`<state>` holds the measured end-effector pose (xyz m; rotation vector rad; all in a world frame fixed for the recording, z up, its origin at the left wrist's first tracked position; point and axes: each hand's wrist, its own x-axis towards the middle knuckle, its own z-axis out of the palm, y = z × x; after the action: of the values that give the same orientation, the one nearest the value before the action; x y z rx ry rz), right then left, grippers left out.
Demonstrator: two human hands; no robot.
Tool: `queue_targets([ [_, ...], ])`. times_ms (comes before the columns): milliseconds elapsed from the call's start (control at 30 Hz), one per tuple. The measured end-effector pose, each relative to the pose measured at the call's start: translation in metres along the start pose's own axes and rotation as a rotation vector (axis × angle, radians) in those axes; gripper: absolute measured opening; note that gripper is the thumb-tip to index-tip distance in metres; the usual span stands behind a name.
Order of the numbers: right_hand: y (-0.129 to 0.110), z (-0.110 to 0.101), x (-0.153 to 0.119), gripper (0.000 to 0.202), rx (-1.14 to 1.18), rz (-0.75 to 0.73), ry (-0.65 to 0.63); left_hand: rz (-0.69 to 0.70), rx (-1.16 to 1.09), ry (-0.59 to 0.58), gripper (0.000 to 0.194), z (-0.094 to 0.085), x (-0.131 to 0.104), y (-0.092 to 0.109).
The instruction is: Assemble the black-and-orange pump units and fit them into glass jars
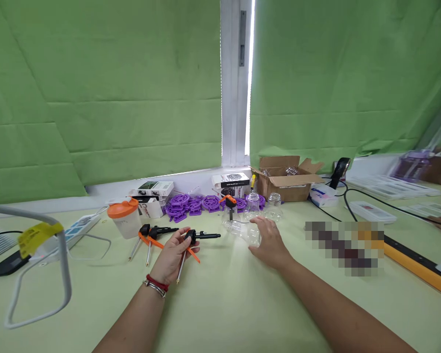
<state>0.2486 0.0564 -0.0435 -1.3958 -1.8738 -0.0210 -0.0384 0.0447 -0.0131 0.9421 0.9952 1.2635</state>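
My left hand [173,257] is closed around a black sprayer head [202,236] with a long nozzle, an orange lever and a thin metal tube pointing down. My right hand [270,242] has its thumb and fingers around one end of a clear bottle [242,231], which lies on its side with its other end toward the left. Left of my left hand, similar black and orange sprayer heads [152,231] rest on the table. Behind the bottle stand another clear bottle [231,212] with an orange and black top and several upside-down clear ones [274,208].
Purple plastic wheel-shaped parts [183,206] line the back, near small printed boxes [231,184] and an open cardboard box [288,184]. An orange-lidded cup [127,225], power strip [81,228] and grey metal frame [64,274] are left. Cables and a yellow-black bar [415,264] lie right.
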Motion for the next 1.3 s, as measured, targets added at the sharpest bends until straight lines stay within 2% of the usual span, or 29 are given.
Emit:
queue_targets([
  [300, -0.019, -0.008, -0.007, 0.061, 0.304, 0.087, -0.2, -0.008, 0.016, -0.006, 0.049, 0.004, -0.002, -0.002],
  [567, -0.02, -0.01, -0.007, 0.062, 0.351, 0.093, -0.215, 0.003, 0.003, 0.008, 0.045, 0.003, -0.001, -0.003],
  [867, -0.012, -0.014, -0.004, 0.063, 0.507, 0.194, -0.205, 0.006, -0.004, 0.083, 0.039, 0.001, 0.002, -0.003],
  [1067, -0.022, -0.009, -0.01, 0.064, 0.537, 0.197, -0.254, 0.001, 0.044, -0.029, 0.045, 0.008, -0.003, -0.01],
  [1300, -0.04, -0.012, -0.013, 0.062, 0.538, 0.107, -0.294, 0.0, 0.041, -0.136, 0.044, 0.023, -0.014, -0.01],
])
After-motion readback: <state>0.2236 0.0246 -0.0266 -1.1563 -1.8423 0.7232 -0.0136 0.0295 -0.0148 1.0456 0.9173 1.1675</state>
